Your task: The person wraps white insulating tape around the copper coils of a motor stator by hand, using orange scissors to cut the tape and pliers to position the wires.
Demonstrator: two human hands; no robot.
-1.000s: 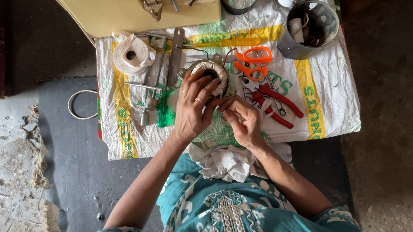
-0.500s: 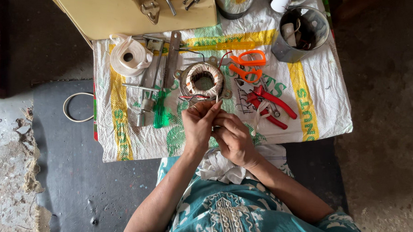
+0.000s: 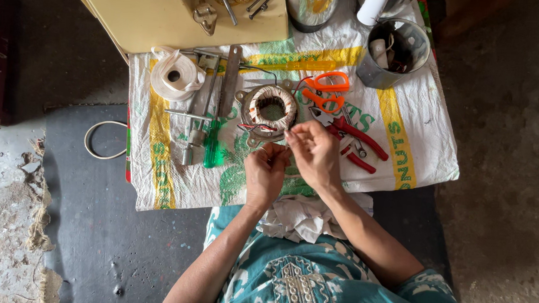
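Both hands meet just below the wound motor coil (image 3: 271, 112), the left hand (image 3: 265, 175) and the right hand (image 3: 315, 155) each pinched shut on what seems to be a thin wire from the coil, too fine to see clearly; keeping that strand taut and pulling gently, without kinks, looks like the way to do it well. The coil lies on a printed woven sack (image 3: 416, 127) spread over a dark floor, with orange scissors (image 3: 323, 90), red pliers (image 3: 354, 143), a green screwdriver (image 3: 212, 146), a roll of white tape (image 3: 174, 74) and a metal tin (image 3: 398, 51) around it.
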